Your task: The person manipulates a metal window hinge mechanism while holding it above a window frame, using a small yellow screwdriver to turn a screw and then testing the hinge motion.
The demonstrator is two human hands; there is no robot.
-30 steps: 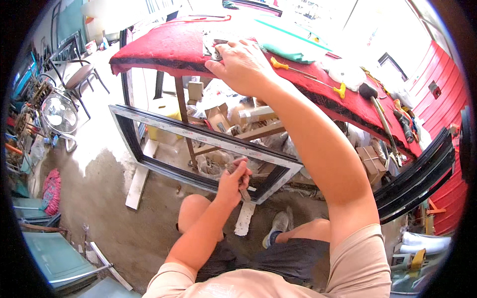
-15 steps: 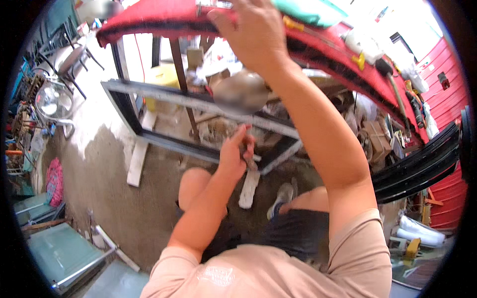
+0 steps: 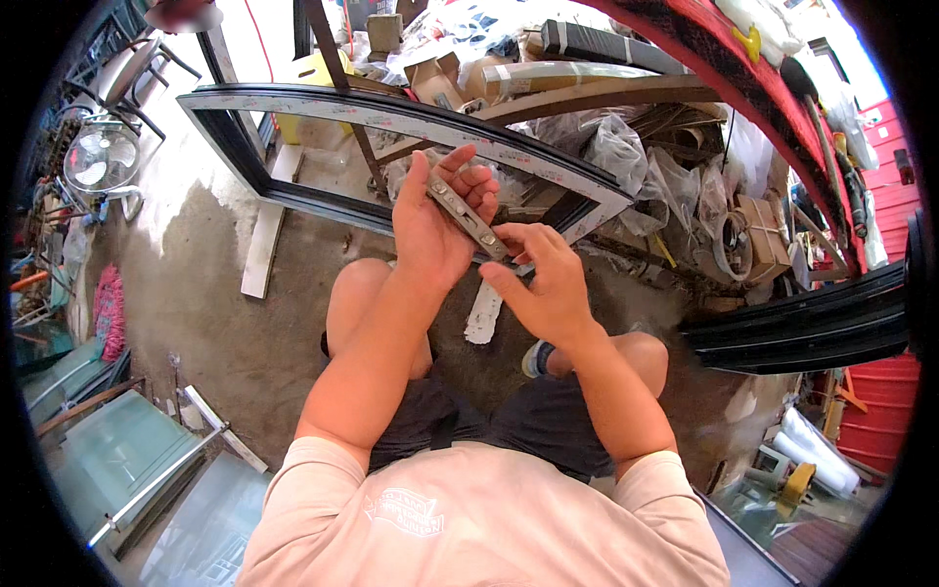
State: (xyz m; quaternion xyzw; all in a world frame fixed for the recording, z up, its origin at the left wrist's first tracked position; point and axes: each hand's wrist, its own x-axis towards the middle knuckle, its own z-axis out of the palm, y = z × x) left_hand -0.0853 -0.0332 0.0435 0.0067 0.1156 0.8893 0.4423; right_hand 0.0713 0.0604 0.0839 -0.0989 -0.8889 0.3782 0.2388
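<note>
In my left hand (image 3: pixel 435 230) lies a narrow, slotted metal window fitting (image 3: pixel 468 221), slanting across the palm with the fingers curled beside it. Thumb and forefinger of my right hand (image 3: pixel 543 279) close around its lower right end. Just beyond both hands stands a black rectangular window frame (image 3: pixel 342 114) with white protective film along its top bar. My hands cover part of its lower bar, near the right corner.
White blocks (image 3: pixel 262 254) lie beneath the frame. A red-covered workbench (image 3: pixel 704 73) runs along the upper right. Black profiles (image 3: pixel 802 328) jut in at the right. A fan (image 3: pixel 103 158) stands at left, above glass panes (image 3: pixel 127 450). Plastic bags and cardboard crowd the space behind the frame.
My right hand has come down from the red bench to the fitting. My left hand has turned palm up and moved slightly upward. The view has tilted down, away from the bench top.
</note>
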